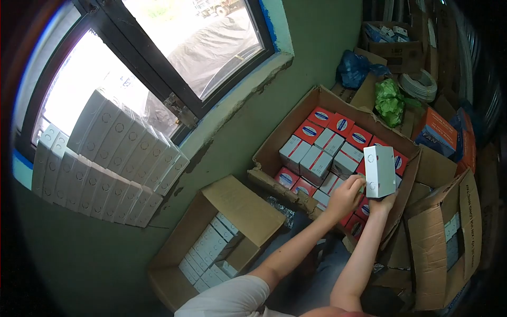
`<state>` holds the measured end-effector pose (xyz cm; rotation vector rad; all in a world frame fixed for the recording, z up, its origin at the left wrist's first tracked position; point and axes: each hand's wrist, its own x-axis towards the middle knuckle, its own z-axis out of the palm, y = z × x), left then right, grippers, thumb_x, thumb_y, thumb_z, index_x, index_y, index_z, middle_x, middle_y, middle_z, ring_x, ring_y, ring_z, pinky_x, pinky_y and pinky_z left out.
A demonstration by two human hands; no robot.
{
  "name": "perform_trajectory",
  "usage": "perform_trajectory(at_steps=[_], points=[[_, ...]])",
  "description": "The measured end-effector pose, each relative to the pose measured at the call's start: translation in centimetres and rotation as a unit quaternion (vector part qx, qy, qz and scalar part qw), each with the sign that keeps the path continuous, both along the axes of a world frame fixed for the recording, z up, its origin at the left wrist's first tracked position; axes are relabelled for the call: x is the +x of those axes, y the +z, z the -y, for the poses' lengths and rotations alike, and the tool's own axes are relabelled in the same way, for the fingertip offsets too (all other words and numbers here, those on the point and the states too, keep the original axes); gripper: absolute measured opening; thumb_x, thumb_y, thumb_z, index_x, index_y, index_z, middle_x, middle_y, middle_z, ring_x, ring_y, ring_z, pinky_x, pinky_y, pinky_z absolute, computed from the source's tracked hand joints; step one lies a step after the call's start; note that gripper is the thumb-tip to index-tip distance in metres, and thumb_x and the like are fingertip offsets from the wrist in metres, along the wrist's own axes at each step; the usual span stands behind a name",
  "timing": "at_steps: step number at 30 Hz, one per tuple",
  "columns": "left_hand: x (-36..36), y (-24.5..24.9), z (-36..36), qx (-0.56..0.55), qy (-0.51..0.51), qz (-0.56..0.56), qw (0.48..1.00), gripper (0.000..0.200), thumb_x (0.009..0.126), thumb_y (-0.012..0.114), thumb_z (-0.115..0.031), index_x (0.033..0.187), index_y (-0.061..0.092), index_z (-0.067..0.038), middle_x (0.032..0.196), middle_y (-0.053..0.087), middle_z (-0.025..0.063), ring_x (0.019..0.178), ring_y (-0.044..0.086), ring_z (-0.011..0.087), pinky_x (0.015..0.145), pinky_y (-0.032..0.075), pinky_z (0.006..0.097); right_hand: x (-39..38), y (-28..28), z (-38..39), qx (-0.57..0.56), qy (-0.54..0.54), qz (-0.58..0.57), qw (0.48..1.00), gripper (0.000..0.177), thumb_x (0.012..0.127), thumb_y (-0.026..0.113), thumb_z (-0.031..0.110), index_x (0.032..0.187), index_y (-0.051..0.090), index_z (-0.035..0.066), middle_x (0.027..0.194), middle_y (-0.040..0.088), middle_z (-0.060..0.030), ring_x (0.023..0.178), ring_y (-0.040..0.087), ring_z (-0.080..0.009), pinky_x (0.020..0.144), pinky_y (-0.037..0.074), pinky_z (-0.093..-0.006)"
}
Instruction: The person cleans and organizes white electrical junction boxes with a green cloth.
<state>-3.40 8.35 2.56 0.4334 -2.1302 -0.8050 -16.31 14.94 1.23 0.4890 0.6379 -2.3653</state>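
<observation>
Person seated on the floor, both arms stretched toward the large open carton [280, 138] under the window. A white box [379, 171] with round knock-out marks is held upright in the air, over the carton's near right corner and clear of its contents. Left hand [346, 196]: fingers [360, 185] bent and pinching the lower left edge of the white box. Right hand [384, 204]: cupped beneath the bottom end of the white box, closed on it from below; most of its fingers are hidden behind the box. The carton holds rows of red-and-white packs [338, 127], a few lying with their plain white sides up. Nearer the person, a second carton [240, 208] stands open with white boxes packed on edge along its left side. On the window sill, stacked white boxes [113, 158] lean in two tiers against the glass. Behind the large carton's far right corner: a green bag [390, 100], a blue bag [353, 68], a coil of white wire [420, 84]. An orange box [435, 129] sits just right of the green bag. A tall carton [441, 248] stands at the right.
</observation>
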Motion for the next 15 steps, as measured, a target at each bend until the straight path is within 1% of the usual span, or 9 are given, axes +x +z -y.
perform_trajectory(at_steps=[2,3,4,6,7,10,11,14,15], points=[[-0.2,0.4,-0.2,-0.029,0.001,-0.051,0.998,0.037,0.069,0.061,0.007,0.104,0.058,-0.005,0.104,0.058,0.0120,0.092,0.062,0.0323,0.076,0.052,0.0382,0.3,0.5,0.0,0.021,-0.012,0.009,1.000,0.051,0.099,0.035,0.046,0.130,0.049,0.008,0.121,0.056,-0.0097,0.111,0.058,-0.0275,0.087,0.052,-0.0427],[-0.1,0.4,0.0,-0.042,0.000,-0.058,0.997,0.039,0.070,0.066,0.002,0.107,0.059,-0.005,0.110,0.056,0.0142,0.097,0.060,0.0320,0.078,0.052,0.0380,0.4,0.5,0.0,0.028,-0.007,0.008,1.000,0.053,0.098,0.035,0.048,0.130,0.049,0.009,0.123,0.056,-0.0097,0.113,0.056,-0.0274,0.087,0.052,-0.0420],[0.0,0.3,0.1,-0.029,0.005,-0.073,0.997,0.040,0.069,0.067,0.003,0.108,0.059,-0.005,0.111,0.056,0.0148,0.098,0.059,0.0329,0.078,0.052,0.0382,0.4,0.5,0.0,0.036,-0.002,0.007,0.999,0.054,0.098,0.035,0.050,0.131,0.048,0.009,0.124,0.055,-0.0096,0.115,0.055,-0.0273,0.087,0.052,-0.0414],[0.3,0.4,0.4,-0.001,0.016,-0.103,0.995,0.044,0.067,0.067,0.004,0.109,0.059,-0.004,0.114,0.055,0.0159,0.099,0.059,0.0347,0.078,0.052,0.0386,0.5,0.6,0.2,0.069,0.043,0.001,0.997,0.056,0.097,0.035,0.051,0.132,0.047,0.009,0.126,0.053,-0.0108,0.117,0.053,-0.0267,0.087,0.051,-0.0410],[0.0,0.4,0.8,-0.045,0.031,-0.134,0.989,0.051,0.062,0.067,0.006,0.111,0.058,-0.003,0.122,0.053,0.0183,0.098,0.058,0.0358,0.078,0.052,0.0381,0.5,0.7,0.3,0.084,0.066,-0.002,0.994,0.056,0.097,0.035,0.052,0.132,0.046,0.009,0.127,0.052,-0.0114,0.118,0.053,-0.0264,0.087,0.051,-0.0408],[-0.1,1.3,1.4,-0.094,0.016,-0.105,0.990,0.054,0.059,0.067,0.006,0.111,0.058,-0.004,0.129,0.051,0.0188,0.094,0.058,0.0342,0.076,0.051,0.0362,0.9,0.0,0.4,0.090,0.129,-0.013,0.987,0.054,0.097,0.038,0.049,0.130,0.049,0.008,0.127,0.052,-0.0127,0.117,0.052,-0.0259,0.090,0.050,-0.0415],[0.2,1.6,0.9,-0.093,0.008,-0.090,0.992,0.056,0.057,0.068,0.004,0.111,0.059,-0.005,0.134,0.050,0.0168,0.083,0.057,0.0290,0.073,0.050,0.0349,0.4,-1.6,0.3,0.086,0.135,-0.008,0.987,0.051,0.097,0.039,0.047,0.128,0.052,0.007,0.124,0.053,-0.0141,0.115,0.053,-0.0254,0.091,0.049,-0.0421],[0.2,0.7,-0.7,-0.149,-0.068,-0.050,0.985,0.057,0.054,0.069,0.002,0.110,0.059,-0.006,0.132,0.054,0.0127,0.074,0.054,0.0253,0.071,0.049,0.0345,0.8,-4.7,-1.5,-0.015,0.144,-0.125,0.981,0.052,0.097,0.040,0.046,0.126,0.053,0.006,0.124,0.054,-0.0144,0.115,0.054,-0.0257,0.091,0.048,-0.0420],[-0.1,0.7,-0.7,-0.193,-0.062,-0.061,0.977,0.057,0.053,0.070,0.000,0.109,0.060,-0.007,0.132,0.056,0.0106,0.070,0.052,0.0228,0.068,0.047,0.0337,0.5,-5.2,-1.0,-0.032,0.154,-0.114,0.981,0.051,0.097,0.040,0.046,0.124,0.054,0.005,0.125,0.053,-0.0147,0.113,0.054,-0.0254,0.092,0.048,-0.0409]])
